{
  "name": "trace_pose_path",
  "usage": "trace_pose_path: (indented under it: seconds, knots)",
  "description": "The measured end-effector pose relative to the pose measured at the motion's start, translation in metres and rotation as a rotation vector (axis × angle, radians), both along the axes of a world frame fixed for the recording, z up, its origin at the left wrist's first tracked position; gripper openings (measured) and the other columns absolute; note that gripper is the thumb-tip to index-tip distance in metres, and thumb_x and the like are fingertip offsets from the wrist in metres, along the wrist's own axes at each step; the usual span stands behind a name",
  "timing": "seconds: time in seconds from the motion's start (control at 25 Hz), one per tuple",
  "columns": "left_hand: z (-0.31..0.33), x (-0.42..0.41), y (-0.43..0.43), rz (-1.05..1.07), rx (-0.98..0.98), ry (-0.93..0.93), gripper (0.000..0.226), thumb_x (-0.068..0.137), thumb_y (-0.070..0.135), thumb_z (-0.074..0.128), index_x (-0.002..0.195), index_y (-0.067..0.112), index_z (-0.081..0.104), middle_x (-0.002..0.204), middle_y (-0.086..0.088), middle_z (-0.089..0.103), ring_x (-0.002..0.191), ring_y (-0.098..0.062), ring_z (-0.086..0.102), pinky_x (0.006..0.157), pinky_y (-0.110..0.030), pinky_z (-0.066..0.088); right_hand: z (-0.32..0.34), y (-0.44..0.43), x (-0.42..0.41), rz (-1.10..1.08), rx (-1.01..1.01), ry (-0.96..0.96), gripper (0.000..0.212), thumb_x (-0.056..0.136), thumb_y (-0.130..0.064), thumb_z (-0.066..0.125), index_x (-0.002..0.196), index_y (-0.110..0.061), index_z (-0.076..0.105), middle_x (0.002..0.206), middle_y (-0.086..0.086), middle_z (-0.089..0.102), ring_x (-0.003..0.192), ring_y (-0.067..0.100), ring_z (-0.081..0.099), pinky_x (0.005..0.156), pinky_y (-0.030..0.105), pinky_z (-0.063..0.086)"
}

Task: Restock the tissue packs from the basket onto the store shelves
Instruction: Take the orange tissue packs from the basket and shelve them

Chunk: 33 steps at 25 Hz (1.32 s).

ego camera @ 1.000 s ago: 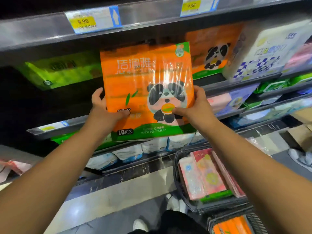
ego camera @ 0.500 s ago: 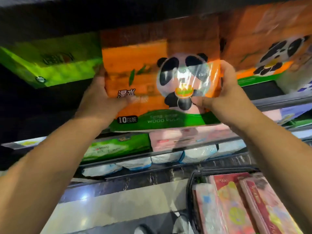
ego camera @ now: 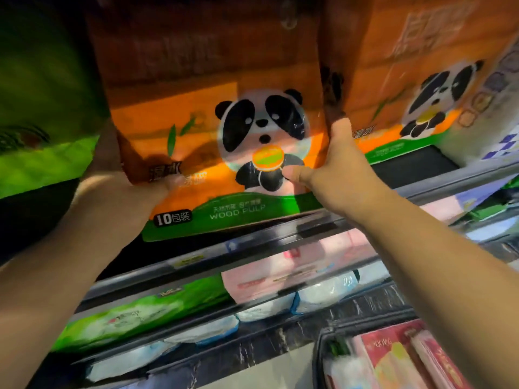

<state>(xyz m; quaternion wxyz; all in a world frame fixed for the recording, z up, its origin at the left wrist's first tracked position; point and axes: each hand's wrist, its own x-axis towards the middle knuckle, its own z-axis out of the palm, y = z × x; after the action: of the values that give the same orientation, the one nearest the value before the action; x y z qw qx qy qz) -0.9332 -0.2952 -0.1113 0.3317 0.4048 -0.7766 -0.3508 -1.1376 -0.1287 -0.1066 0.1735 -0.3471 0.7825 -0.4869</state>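
A large orange tissue pack [ego camera: 224,153] with a cartoon panda and a green band reading "WOOD PULP" fills the centre of the view. It is held upright at the front of a store shelf [ego camera: 421,189], in the gap between a green pack [ego camera: 42,153] on its left and a matching orange panda pack [ego camera: 415,88] on its right. Its bottom edge sits at the shelf's front lip; whether it rests on the shelf cannot be told.

The left hand [ego camera: 118,186] grips the pack's lower left side, thumb laid across the front. The right hand [ego camera: 337,169] grips the right edge, fingers curled round the side and thumb pressed beside the panda.

Below, lower shelves carry a flat green pack [ego camera: 134,313], pink packs [ego camera: 280,273] and white packs with blue trim [ego camera: 266,307]. At the bottom right, a dark basket [ego camera: 317,357] holds red and pink packs [ego camera: 393,357].

As a judgement, this pack is nearly shelved but not yet released; it needs pushing back and letting go. The basket's contents suggest several more packs remain to be stocked.
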Motion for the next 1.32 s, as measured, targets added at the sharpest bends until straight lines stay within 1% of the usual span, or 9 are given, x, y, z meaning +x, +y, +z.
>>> trace_pose_path:
  seconds: [0.12,0.2,0.4,0.6,0.72,0.8,1.0,1.08,1.32]
  knots:
    - [-0.003,-0.009,-0.001,-0.005,-0.047,-0.003,0.068,0.075,0.025,0.080,0.127,0.045,0.041,0.087,0.040,0.050,0.075,0.020,0.052,0.064,-0.006,0.041,-0.008,-0.009,-0.008,-0.024,-0.018,0.028,0.059,0.077,-0.020,0.081,0.111,-0.020,0.033,0.113,0.001,0.057,0.104,0.022,0.058,0.094,0.042,0.051]
    - [-0.008,-0.015,-0.004,-0.033,-0.051,0.042,0.077,0.073,0.022,0.082,0.136,0.039,0.039,0.098,0.038,0.056,0.082,0.027,0.052,0.072,-0.001,0.045,-0.012,-0.015,-0.012,-0.061,0.002,0.065,0.056,0.077,-0.024,0.081,0.110,-0.019,0.036,0.112,0.002,0.058,0.104,0.023,0.058,0.094,0.041,0.050]
    - [-0.020,-0.023,-0.012,-0.040,-0.075,0.145,0.087,0.070,0.019,0.085,0.139,0.039,0.035,0.113,0.024,0.064,0.101,0.009,0.060,0.092,-0.024,0.051,-0.014,-0.027,-0.010,-0.166,0.216,0.241,0.035,0.081,-0.037,0.076,0.091,-0.011,0.053,0.080,0.001,0.055,0.068,0.014,0.051,0.058,0.024,0.039]
    - [-0.028,-0.021,-0.015,-0.081,-0.112,0.138,0.091,0.078,0.017,0.078,0.147,0.039,0.022,0.110,0.034,0.058,0.100,0.016,0.056,0.080,-0.004,0.046,-0.014,-0.025,0.012,-0.226,0.259,0.841,0.045,0.082,-0.035,0.074,0.105,-0.003,0.053,0.101,0.023,0.054,0.097,0.039,0.051,0.073,0.040,0.041]
    - [-0.030,-0.021,-0.016,-0.075,-0.156,0.115,0.094,0.079,0.018,0.077,0.150,0.032,0.017,0.124,0.020,0.056,0.108,0.002,0.058,0.085,-0.009,0.045,-0.022,-0.028,0.018,0.079,0.311,0.836,0.021,0.087,-0.028,0.063,0.103,-0.015,0.058,0.095,0.007,0.050,0.094,0.030,0.054,0.069,0.031,0.040]
    - [-0.032,-0.024,-0.019,-0.079,-0.193,0.121,0.095,0.079,0.019,0.077,0.151,0.029,0.017,0.127,0.016,0.056,0.113,-0.006,0.057,0.093,-0.018,0.045,-0.024,-0.031,0.016,0.139,0.351,0.845,0.023,0.089,-0.026,0.059,0.111,-0.018,0.059,0.094,0.005,0.044,0.098,0.029,0.051,0.072,0.031,0.038]
    - [-0.038,-0.031,-0.031,-0.144,-0.160,0.199,0.085,0.079,0.017,0.078,0.145,0.032,0.027,0.120,0.019,0.058,0.110,0.000,0.057,0.098,-0.027,0.048,-0.022,-0.039,0.012,0.159,0.449,0.889,0.035,0.089,-0.031,0.063,0.121,-0.019,0.055,0.113,0.011,0.057,0.107,0.032,0.053,0.084,0.037,0.046]
    - [-0.036,-0.034,-0.032,-0.117,-0.187,0.190,0.076,0.080,0.017,0.077,0.135,0.040,0.030,0.119,0.015,0.057,0.104,0.001,0.056,0.095,-0.017,0.046,-0.026,-0.047,0.008,0.163,0.468,0.919,0.034,0.089,-0.026,0.064,0.121,-0.019,0.054,0.116,0.010,0.057,0.106,0.031,0.055,0.084,0.038,0.048]
    - [-0.034,-0.032,-0.034,-0.130,0.044,0.044,0.114,0.073,0.009,0.082,0.149,0.043,0.005,0.112,0.046,0.043,0.116,0.009,0.046,0.094,-0.008,0.039,-0.033,-0.078,-0.003,0.095,0.589,0.924,0.038,0.090,-0.015,0.058,0.126,-0.012,0.045,0.123,0.015,0.052,0.111,0.037,0.054,0.084,0.043,0.048]
